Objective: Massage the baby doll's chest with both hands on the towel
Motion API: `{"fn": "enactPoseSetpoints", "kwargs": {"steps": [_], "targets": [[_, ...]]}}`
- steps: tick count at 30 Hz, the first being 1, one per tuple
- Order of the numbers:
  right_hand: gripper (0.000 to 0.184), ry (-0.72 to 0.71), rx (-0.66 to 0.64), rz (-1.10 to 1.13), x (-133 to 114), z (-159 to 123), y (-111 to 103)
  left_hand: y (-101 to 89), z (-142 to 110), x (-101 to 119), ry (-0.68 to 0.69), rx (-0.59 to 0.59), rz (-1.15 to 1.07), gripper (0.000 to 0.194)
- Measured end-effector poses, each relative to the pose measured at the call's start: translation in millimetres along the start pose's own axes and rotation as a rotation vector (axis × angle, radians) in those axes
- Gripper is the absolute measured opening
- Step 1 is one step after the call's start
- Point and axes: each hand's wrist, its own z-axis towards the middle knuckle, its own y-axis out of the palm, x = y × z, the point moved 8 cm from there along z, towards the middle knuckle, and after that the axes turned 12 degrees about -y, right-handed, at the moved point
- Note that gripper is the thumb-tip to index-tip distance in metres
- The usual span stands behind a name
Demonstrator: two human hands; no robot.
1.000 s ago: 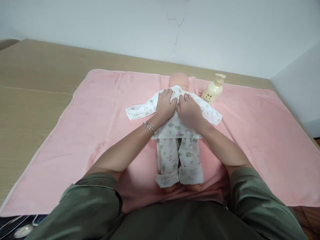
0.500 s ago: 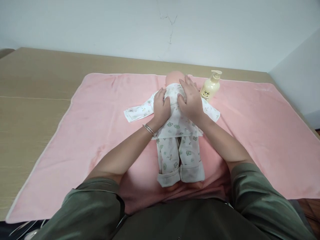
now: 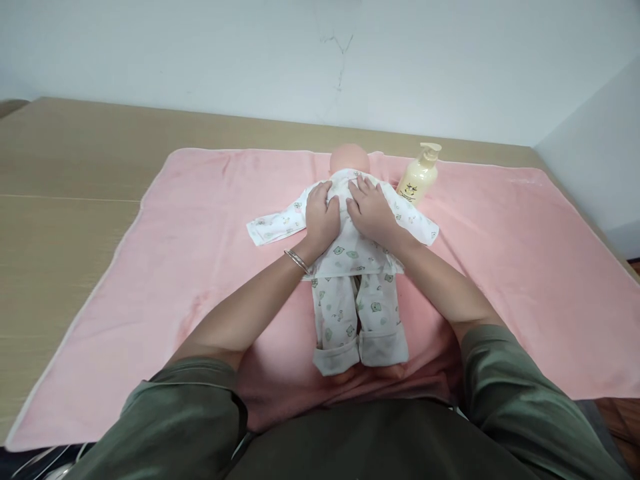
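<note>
A baby doll [image 3: 349,159] lies on a pink blanket [image 3: 210,253], its smooth head pointing away from me and its face hidden. It wears a white printed top [image 3: 357,257] with the sleeves spread to both sides, and matching trousers [image 3: 337,320] with turned-up cuffs. My left hand [image 3: 323,213] rests flat on the left upper part of the top, fingers extended. Opposite it, my right hand [image 3: 371,208] lies on the upper right part with its fingers spread. Neither hand grasps anything.
A cream pump bottle [image 3: 419,177] is at the doll's upper right, close to the right sleeve. The blanket covers much of a wooden table [image 3: 75,160], which meets a pale wall [image 3: 225,60] at the back.
My right hand has come down from beside the doll's head onto the upper part of the top. My left hand stays in place.
</note>
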Motion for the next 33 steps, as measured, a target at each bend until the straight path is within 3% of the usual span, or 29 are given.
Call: {"fn": "enactPoseSetpoints", "kwargs": {"steps": [2,7,12,15,19,23,26,29,33], "targets": [[0.055,0.02,-0.056,0.028,0,1,2,1.4,-1,0,0.014,-0.004,0.008,0.043],[0.056,0.018,0.029,0.03,1,3,-3,3.5,2,7,0.043,-0.031,0.095,0.043],[0.054,-0.002,-0.13,0.021,-1,1,4,3.4,15,17,0.043,-0.169,0.348,0.035],[0.051,-0.046,-0.112,0.046,-8,-2,-24,-3.8,22,20,0.004,-0.179,0.349,0.032],[0.051,0.006,0.096,0.11,7,-9,-85,-5.1,20,38,-0.013,-0.144,0.017,0.035],[0.047,0.052,0.29,0.039,49,-19,-132,29.2,13,74,-0.081,-0.355,-0.294,0.047],[0.051,0.051,0.338,-0.015,77,-27,-148,62.8,11,100,-0.201,-0.586,-0.427,0.06],[0.053,0.096,0.284,-0.064,92,-31,-149,90.5,16,117,-0.349,-0.756,-0.62,0.072],[0.045,0.142,0.188,-0.056,94,-22,-129,116.7,27,124,-0.534,-0.768,-0.89,0.076]]}}
